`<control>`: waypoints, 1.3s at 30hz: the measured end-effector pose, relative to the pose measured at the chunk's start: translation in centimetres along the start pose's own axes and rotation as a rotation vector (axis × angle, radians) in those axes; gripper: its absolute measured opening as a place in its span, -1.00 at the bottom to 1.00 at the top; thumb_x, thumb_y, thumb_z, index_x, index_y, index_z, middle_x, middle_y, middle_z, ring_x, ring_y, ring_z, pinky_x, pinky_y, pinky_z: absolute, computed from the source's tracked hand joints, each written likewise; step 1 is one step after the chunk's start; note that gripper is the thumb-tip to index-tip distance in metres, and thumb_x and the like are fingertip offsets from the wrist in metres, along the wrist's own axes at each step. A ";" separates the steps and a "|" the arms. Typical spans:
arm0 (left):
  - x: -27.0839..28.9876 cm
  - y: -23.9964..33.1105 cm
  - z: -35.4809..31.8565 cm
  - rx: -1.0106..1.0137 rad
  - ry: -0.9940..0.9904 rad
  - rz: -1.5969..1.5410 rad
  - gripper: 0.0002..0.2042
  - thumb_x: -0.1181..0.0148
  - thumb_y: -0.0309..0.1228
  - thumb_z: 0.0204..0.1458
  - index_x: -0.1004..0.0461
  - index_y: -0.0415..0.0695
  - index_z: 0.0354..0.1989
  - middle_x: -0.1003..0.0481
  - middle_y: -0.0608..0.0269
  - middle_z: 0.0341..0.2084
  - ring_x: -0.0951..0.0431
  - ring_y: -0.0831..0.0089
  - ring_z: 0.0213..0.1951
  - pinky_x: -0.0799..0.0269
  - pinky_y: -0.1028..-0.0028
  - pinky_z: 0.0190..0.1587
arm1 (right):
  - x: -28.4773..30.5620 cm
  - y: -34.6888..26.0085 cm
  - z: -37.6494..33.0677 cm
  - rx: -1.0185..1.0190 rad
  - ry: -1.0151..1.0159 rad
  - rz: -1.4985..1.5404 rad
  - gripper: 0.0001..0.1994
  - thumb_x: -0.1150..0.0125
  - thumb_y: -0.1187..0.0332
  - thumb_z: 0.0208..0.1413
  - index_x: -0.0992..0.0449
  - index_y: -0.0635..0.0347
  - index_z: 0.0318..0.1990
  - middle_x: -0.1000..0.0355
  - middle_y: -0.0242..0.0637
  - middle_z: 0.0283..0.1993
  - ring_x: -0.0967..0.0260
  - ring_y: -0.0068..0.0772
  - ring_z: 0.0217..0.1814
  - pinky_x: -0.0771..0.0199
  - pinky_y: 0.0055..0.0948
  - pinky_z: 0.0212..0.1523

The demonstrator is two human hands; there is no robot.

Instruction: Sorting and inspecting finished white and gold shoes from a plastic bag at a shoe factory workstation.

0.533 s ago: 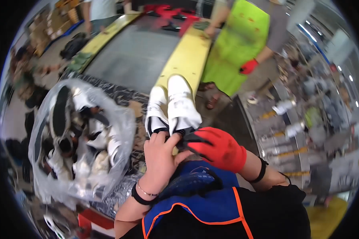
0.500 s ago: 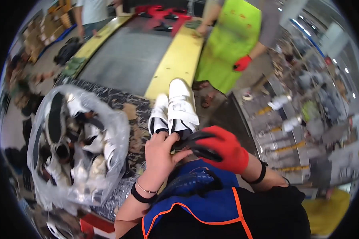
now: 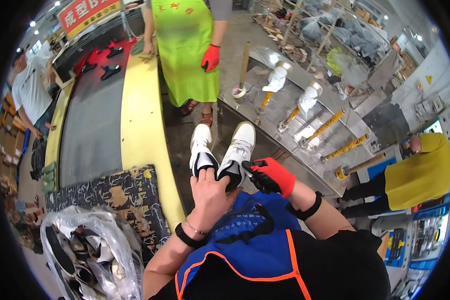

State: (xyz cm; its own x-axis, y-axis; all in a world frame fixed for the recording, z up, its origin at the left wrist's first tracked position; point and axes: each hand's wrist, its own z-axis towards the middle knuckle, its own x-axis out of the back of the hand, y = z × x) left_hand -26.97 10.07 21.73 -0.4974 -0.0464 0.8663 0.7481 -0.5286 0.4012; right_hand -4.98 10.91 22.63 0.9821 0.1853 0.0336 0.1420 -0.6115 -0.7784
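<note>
Pair of white-and-black shoes (image 3: pixel 220 152) pinched by the heels in bare left hand (image 3: pixel 211 192), fingers closed round both. Red-gloved right hand (image 3: pixel 271 176) curled against right shoe's heel; grasp unclear. Beyond grip: steel bench with upright posts (image 3: pixel 305 112), shoes not yet mounted.

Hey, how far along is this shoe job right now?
Done, apparently: two white shoe forms already stand on the posts of the metal rack. In hand: the left hand and the red-gloved right hand hold a pair of white shoes by the heels, above the gap beside the rack. Left: other posts look bare, and a clear bag of shoes still sits on the patterned mat.
</note>
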 end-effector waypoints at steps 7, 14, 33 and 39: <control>-6.7 0.8 3.2 -0.377 -0.247 0.364 -0.83 -0.13 -0.30 -0.16 -0.64 -0.04 -0.54 -0.41 0.21 -0.25 -0.31 0.24 -0.12 -0.21 0.16 -0.09 | 2.8 -1.6 -1.5 0.783 0.638 -0.681 -0.67 -0.28 0.07 0.08 -0.50 0.19 -0.33 -0.49 -0.26 -0.41 -0.45 -0.15 -0.42 -0.42 -0.24 -0.39; -9.4 3.9 6.1 -0.852 -0.150 0.368 -0.84 -0.10 -0.31 -0.22 -0.60 -0.04 -0.59 -0.45 0.20 -0.07 -0.34 0.25 -0.07 -0.26 0.16 -0.10 | 8.0 -0.6 3.4 0.843 0.239 -1.016 -0.50 -0.26 0.17 0.01 -0.40 0.04 0.14 -0.44 -0.15 -0.05 -0.36 -0.10 0.07 -0.36 -0.14 0.04; -8.3 10.9 12.4 -0.455 -0.547 0.198 -0.63 -0.43 0.01 -0.33 -0.63 0.03 -0.42 -0.45 0.13 -0.33 -0.46 0.21 -0.19 -0.36 0.23 -0.27 | 10.9 6.9 -8.6 0.454 0.925 -0.204 -0.32 -0.44 0.20 -0.11 -0.30 0.20 0.19 -0.40 -0.06 0.01 -0.38 -0.05 0.07 -0.39 -0.14 0.02; -9.3 14.6 11.0 -0.484 -0.621 0.350 -0.55 -0.40 0.10 -0.27 -0.60 -0.01 -0.37 -0.49 0.17 -0.34 -0.50 0.22 -0.18 -0.42 0.26 -0.25 | 9.6 6.4 -6.6 0.119 0.919 -0.829 -0.03 -0.47 0.11 -0.22 -0.07 0.11 0.37 -0.14 -0.06 0.32 -0.08 0.09 0.35 -0.30 0.00 0.15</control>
State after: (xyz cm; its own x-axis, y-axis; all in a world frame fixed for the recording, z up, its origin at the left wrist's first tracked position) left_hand -6.53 12.14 22.80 0.1626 0.1233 0.9790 0.4734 -0.8802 0.0323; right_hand 6.17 3.67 22.14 0.3317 -0.1543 0.9307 0.7955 -0.4846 -0.3638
